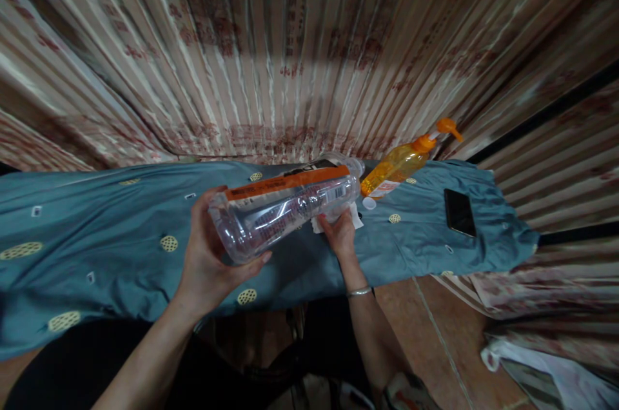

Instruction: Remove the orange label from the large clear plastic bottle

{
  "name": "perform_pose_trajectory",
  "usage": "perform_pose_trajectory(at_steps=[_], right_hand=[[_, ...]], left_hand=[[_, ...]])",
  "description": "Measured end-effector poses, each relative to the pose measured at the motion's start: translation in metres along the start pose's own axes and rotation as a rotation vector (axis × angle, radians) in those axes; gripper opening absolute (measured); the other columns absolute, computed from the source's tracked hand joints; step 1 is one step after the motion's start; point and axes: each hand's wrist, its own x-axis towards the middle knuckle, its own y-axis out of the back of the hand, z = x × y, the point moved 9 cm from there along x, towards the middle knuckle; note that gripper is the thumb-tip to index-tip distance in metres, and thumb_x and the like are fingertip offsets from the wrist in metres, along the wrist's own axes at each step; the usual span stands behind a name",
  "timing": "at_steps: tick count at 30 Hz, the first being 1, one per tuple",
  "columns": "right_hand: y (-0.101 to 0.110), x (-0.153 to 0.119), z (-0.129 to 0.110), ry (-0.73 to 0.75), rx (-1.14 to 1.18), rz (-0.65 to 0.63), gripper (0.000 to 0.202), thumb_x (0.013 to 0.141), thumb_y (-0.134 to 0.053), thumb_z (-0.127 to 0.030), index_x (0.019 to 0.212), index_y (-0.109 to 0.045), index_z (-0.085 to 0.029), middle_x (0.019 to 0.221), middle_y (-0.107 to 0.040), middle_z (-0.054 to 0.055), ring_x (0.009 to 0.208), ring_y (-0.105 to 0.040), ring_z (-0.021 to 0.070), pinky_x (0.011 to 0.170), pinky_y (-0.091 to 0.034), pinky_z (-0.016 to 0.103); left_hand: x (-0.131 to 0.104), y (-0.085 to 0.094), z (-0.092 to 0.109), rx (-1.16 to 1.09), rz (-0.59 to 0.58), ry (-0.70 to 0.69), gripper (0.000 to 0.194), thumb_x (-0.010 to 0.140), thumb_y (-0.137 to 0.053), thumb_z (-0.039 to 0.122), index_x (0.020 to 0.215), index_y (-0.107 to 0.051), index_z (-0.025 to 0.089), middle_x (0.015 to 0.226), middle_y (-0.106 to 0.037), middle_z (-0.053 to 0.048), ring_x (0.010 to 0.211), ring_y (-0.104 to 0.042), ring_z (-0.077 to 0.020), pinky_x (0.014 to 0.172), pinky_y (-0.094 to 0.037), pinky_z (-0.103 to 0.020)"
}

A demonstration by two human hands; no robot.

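Observation:
A large clear plastic bottle with an orange and black label (290, 204) lies tilted across the middle, its mouth end toward the right. My left hand (206, 262) is wrapped round its base end. Below the bottle's right end, my right hand (341, 233) has its fingers closed on a white tissue (356, 215). Part of the tissue is hidden behind the bottle and fingers. A small white cap (369, 203) rests on the cloth just right of the tissue. Beyond it stands a pump bottle of yellow-orange liquid (394, 170) with an orange pump head.
A teal cloth with pineapple prints (120, 229) covers the long surface. Toward its right end lies a black phone (460, 212). Pleated curtains (290, 62) hang behind and at the right, near dark bars. Tiled floor (425, 332) shows below.

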Motion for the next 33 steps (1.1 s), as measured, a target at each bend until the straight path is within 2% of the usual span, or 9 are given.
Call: perform_pose_trajectory(at_steps=[4, 8, 11, 22, 28, 33], right_hand=[[0.0006, 0.0004, 0.0002, -0.002, -0.009, 0.013, 0.079, 0.085, -0.071, -0.060, 0.136, -0.056, -0.001, 0.132, -0.070, 0.031, 0.129, -0.066, 0.0406, 0.112, -0.053, 0.054], [0.0012, 0.0007, 0.0010, 0.010, 0.017, 0.011, 0.077, 0.085, -0.071, -0.064, 0.135, -0.058, -0.007, 0.130, -0.072, 0.026, 0.126, -0.067, 0.0375, 0.109, -0.055, 0.053], [0.0015, 0.0004, 0.0008, 0.024, 0.032, 0.012, 0.076, 0.087, -0.070, -0.063, 0.137, -0.056, -0.007, 0.129, -0.071, 0.027, 0.126, -0.066, 0.0382, 0.109, -0.055, 0.054], [0.0008, 0.0008, 0.0024, 0.016, 0.026, 0.010, 0.084, 0.085, -0.071, -0.065, 0.140, -0.055, -0.003, 0.134, -0.069, 0.029, 0.127, -0.066, 0.0386, 0.111, -0.054, 0.053], [0.0010, 0.0011, -0.0004, 0.017, 0.014, -0.009, 0.079, 0.086, -0.069, -0.062, 0.137, -0.056, -0.002, 0.130, -0.070, 0.030, 0.126, -0.066, 0.0401, 0.110, -0.054, 0.055], [0.0010, 0.0008, 0.0003, 0.027, 0.024, -0.003, 0.076, 0.086, -0.069, -0.062, 0.138, -0.057, -0.007, 0.131, -0.071, 0.026, 0.127, -0.066, 0.0368, 0.111, -0.054, 0.052]], left_hand=[[0.0007, 0.0006, 0.0004, -0.001, 0.015, 0.011, 0.097, 0.061, -0.100, 0.043, 0.146, -0.056, 0.025, 0.129, -0.069, -0.010, 0.110, -0.075, -0.0252, 0.086, -0.068, -0.036], [0.0009, 0.0006, 0.0002, -0.021, 0.016, 0.021, 0.097, 0.060, -0.100, 0.042, 0.146, -0.057, 0.026, 0.129, -0.069, -0.009, 0.111, -0.075, -0.0262, 0.087, -0.068, -0.038], [0.0005, -0.0001, -0.0021, -0.024, 0.007, 0.042, 0.097, 0.060, -0.100, 0.040, 0.146, -0.056, 0.027, 0.129, -0.069, -0.008, 0.111, -0.074, -0.0253, 0.087, -0.068, -0.036], [0.0013, -0.0003, 0.0026, -0.009, 0.011, 0.003, 0.095, 0.063, -0.099, 0.047, 0.145, -0.056, 0.025, 0.129, -0.069, -0.009, 0.111, -0.074, -0.0251, 0.087, -0.067, -0.036], [0.0013, -0.0014, 0.0011, -0.020, 0.002, 0.024, 0.095, 0.063, -0.099, 0.044, 0.146, -0.055, 0.027, 0.128, -0.070, -0.008, 0.110, -0.075, -0.0245, 0.089, -0.067, -0.036], [0.0013, -0.0016, 0.0005, -0.024, 0.008, 0.031, 0.094, 0.061, -0.099, 0.044, 0.143, -0.057, 0.027, 0.127, -0.069, -0.008, 0.109, -0.075, -0.0251, 0.087, -0.068, -0.037]])
